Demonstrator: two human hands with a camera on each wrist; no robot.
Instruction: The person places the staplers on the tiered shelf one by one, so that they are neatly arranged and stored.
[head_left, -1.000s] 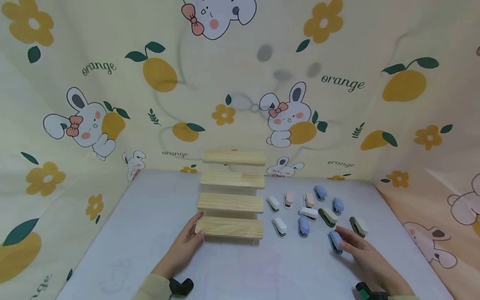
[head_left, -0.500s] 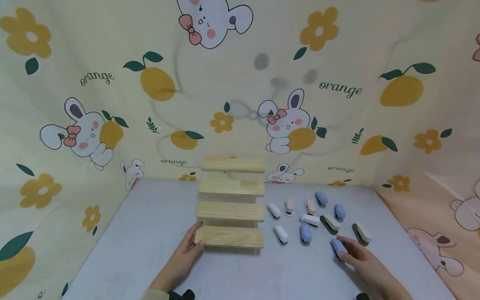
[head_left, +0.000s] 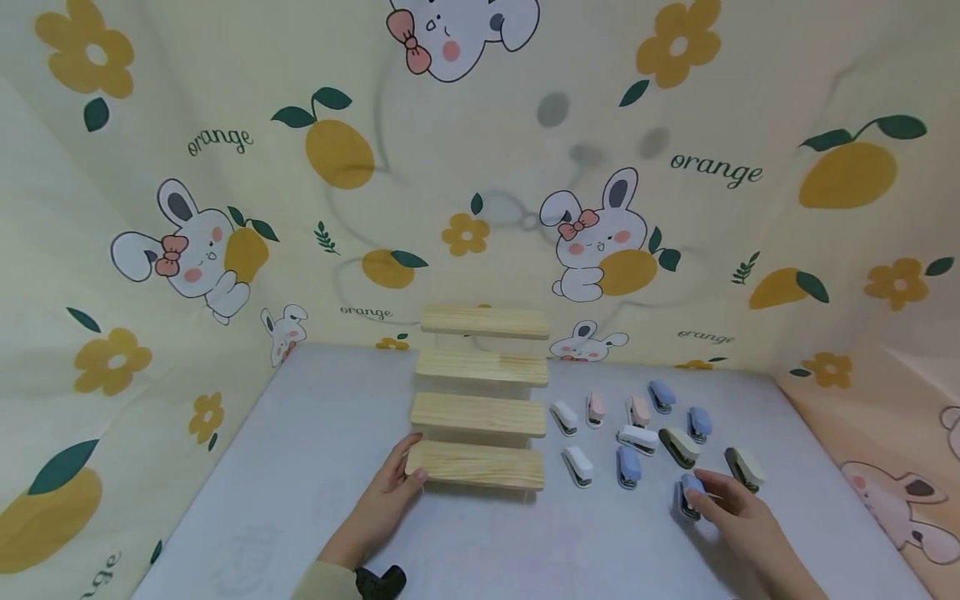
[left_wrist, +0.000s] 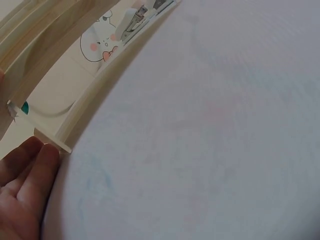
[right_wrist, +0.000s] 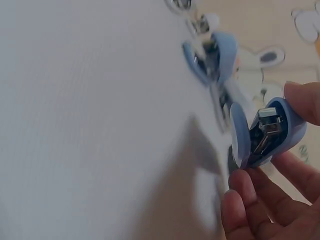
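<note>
A four-step stand of pale wooden boards [head_left: 476,463] stands on the white table. My left hand [head_left: 385,493] grips the left end of its lowest board, thumb at the front; the left wrist view shows several fingers [left_wrist: 44,167] beside the stand's clear side support. My right hand [head_left: 738,512] pinches a blue mini stapler [head_left: 687,497] between thumb and fingers. In the right wrist view that stapler [right_wrist: 267,131] is raised off the table, its shadow falling beside it. Just behind lie a cream stapler [head_left: 679,447] and another cream stapler [head_left: 745,469].
Right of the stand lie more mini staplers: a white one [head_left: 577,466], a blue one [head_left: 628,467], a pink one [head_left: 596,409] and several others. A patterned cloth [head_left: 480,167] with rabbits and oranges hangs behind the table [head_left: 480,554] and along its sides.
The blue stapler has tipped more upright in my right hand and is lifted slightly, with a longer shadow below. My left hand keeps its place on the stand; the head view has shifted slightly.
</note>
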